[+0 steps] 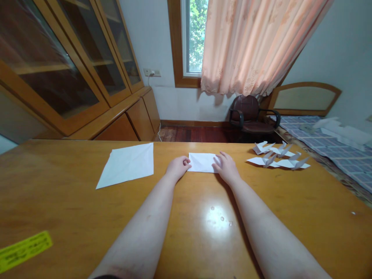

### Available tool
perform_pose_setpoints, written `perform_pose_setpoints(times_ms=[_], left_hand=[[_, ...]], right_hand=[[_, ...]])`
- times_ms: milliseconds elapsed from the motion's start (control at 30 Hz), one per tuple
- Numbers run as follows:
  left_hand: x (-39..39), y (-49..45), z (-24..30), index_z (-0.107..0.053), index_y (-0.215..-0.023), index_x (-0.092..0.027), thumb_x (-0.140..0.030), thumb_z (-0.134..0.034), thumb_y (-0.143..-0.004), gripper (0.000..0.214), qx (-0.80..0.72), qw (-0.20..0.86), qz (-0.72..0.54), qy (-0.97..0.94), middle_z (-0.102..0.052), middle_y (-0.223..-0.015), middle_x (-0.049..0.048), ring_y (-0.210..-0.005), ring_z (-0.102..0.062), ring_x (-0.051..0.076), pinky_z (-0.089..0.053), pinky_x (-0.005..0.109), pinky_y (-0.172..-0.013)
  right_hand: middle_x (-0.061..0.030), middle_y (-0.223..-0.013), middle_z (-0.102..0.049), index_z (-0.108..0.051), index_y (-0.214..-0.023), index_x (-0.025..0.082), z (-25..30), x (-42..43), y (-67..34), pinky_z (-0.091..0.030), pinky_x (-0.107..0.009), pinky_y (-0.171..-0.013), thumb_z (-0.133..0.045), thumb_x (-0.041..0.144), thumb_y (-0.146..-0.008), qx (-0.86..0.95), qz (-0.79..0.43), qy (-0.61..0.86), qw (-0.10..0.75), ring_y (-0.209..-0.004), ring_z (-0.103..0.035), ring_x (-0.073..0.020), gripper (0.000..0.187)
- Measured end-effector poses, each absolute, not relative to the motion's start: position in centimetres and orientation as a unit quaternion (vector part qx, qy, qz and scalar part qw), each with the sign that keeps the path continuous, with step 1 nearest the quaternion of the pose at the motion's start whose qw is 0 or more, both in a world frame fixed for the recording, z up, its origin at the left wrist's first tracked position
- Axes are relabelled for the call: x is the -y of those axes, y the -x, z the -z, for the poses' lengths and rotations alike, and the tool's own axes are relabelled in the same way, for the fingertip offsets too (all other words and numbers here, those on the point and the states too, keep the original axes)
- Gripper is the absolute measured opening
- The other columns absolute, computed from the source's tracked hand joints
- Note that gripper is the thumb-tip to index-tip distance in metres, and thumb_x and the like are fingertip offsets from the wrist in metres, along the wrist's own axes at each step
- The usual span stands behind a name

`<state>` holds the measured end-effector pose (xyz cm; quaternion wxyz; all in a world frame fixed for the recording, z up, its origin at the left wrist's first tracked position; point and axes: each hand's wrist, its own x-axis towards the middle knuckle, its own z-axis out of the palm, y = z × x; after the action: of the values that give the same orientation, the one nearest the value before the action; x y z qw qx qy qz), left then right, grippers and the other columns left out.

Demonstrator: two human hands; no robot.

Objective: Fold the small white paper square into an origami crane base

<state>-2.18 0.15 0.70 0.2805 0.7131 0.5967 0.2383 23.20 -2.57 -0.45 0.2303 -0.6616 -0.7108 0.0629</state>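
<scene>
- Right now the folded white paper (202,162) lies flat on the table (72,224), between my two hands
- My left hand (176,169) is at its left edge, thumb and forefinger close together – I can't tell whether they truly pinch it
- My right hand (228,168) rests over the right end, fingers spread apart
- I'd expect it to be very light and a bit stiff where layered, yet easy to crease or tear – best held lightly by its edges and corners
- A larger white sheet (128,164) lies to my left, likely floppier; folded paper cranes (281,151) sit to my right, their thin points looking easy to bend
</scene>
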Motion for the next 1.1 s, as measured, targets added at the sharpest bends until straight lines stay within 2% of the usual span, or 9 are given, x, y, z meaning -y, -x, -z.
perform_pose_setpoints(times_ms=[100,200,500,600,700,767,867,967,1100], left_hand=[[-0.1,1.8,-0.5,-0.069,-0.095,-0.021,-0.024,-0.068,-0.074,0.021,-0.564,0.291,-0.235,-0.737,-0.071,-0.083,0.0014,-0.077,-0.064,0.017,-0.045,0.026,-0.069],[-0.2,1.8,-0.4,-0.069,-0.1,-0.021,-0.02,-0.067,-0.075,0.025,-0.569,0.28,-0.237,-0.736,-0.072,-0.087,0.002,-0.081,-0.065,0.017,-0.046,0.026,-0.072],[-0.6,2.3,0.0,-0.07,-0.109,-0.023,-0.026,-0.059,-0.084,0.028,-0.635,0.159,-0.225,-0.722,-0.07,-0.114,0.0079,-0.108,-0.06,0.026,-0.044,0.037,-0.097],[-0.4,2.0,-0.6,-0.068,-0.114,-0.02,-0.023,-0.052,-0.088,0.031,-0.617,0.143,-0.269,-0.725,-0.066,-0.122,0.0094,-0.114,-0.057,0.025,-0.041,0.037,-0.103],[0.7,0.7,-1.5,-0.061,-0.125,-0.021,-0.023,-0.045,-0.092,0.037,-0.561,0.12,-0.299,-0.763,-0.058,-0.135,0.0087,-0.126,-0.05,0.022,-0.033,0.036,-0.111],[1.8,-0.7,-1.7,-0.055,-0.133,-0.023,-0.029,-0.047,-0.093,0.041,-0.484,0.14,-0.239,-0.83,-0.049,-0.145,0.0077,-0.135,-0.042,0.022,-0.027,0.038,-0.115],[3.3,-2.5,-1.4,-0.037,-0.147,-0.025,-0.041,-0.056,-0.088,0.064,-0.366,0.199,-0.101,-0.904,-0.026,-0.159,0.0082,-0.146,-0.022,0.024,-0.014,0.042,-0.12],[4.3,-3.5,-0.7,-0.023,-0.153,-0.021,-0.049,-0.05,-0.09,0.074,-0.381,0.208,-0.026,-0.901,-0.019,-0.16,0.0112,-0.149,-0.014,0.026,-0.009,0.048,-0.12],[4.7,-3.9,-0.6,-0.022,-0.153,-0.014,-0.053,-0.042,-0.092,0.075,-0.448,0.193,0.004,-0.873,-0.011,-0.16,0.0141,-0.149,-0.007,0.028,-0.008,0.049,-0.12]], right_hand=[[-0.0132,-0.149,-0.042,-0.053,-0.135,0.019,0.3,2.8,-22.7,-0.022,-0.048,-0.115,-0.051,0.04,-0.091,0.757,-0.118,0.627,0.14,-0.138,-0.036,-0.0282,0.048],[-0.0119,-0.153,-0.037,-0.046,-0.141,0.021,0.0,3.0,-22.6,-0.015,-0.056,-0.115,-0.047,0.043,-0.094,0.762,-0.129,0.628,0.093,-0.143,-0.028,-0.0304,0.052],[-0.0103,-0.157,-0.029,-0.039,-0.146,0.023,-0.1,3.1,-22.7,-0.012,-0.055,-0.117,-0.046,0.047,-0.092,0.757,-0.139,0.634,0.077,-0.146,-0.022,-0.0294,0.059],[-0.0109,-0.157,-0.03,-0.038,-0.147,0.024,0.0,3.1,-22.6,-0.011,-0.055,-0.117,-0.05,0.05,-0.09,0.76,-0.132,0.631,0.078,-0.145,-0.023,-0.0293,0.064],[-0.0117,-0.157,-0.029,-0.037,-0.147,0.023,0.1,3.1,-22.5,-0.01,-0.056,-0.117,-0.051,0.054,-0.088,0.763,-0.124,0.63,0.075,-0.146,-0.022,-0.03,0.068],[-0.0118,-0.157,-0.028,-0.035,-0.148,0.022,0.1,3.2,-22.4,-0.009,-0.056,-0.116,-0.048,0.055,-0.089,0.764,-0.123,0.63,0.068,-0.146,-0.021,-0.0302,0.069],[-0.011,-0.158,-0.024,-0.032,-0.15,0.022,0.0,3.3,-22.3,-0.009,-0.056,-0.117,-0.043,0.052,-0.092,0.765,-0.126,0.629,0.056,-0.147,-0.019,-0.0296,0.066],[-0.0106,-0.159,-0.023,-0.031,-0.15,0.021,0.0,3.3,-22.3,-0.009,-0.056,-0.117,-0.039,0.049,-0.094,0.767,-0.12,0.629,0.05,-0.147,-0.019,-0.029,0.063],[-0.0094,-0.159,-0.023,-0.031,-0.15,0.022,0.0,3.3,-22.3,-0.011,-0.055,-0.117,-0.036,0.048,-0.096,0.764,-0.117,0.632,0.047,-0.147,-0.019,-0.0281,0.06]])
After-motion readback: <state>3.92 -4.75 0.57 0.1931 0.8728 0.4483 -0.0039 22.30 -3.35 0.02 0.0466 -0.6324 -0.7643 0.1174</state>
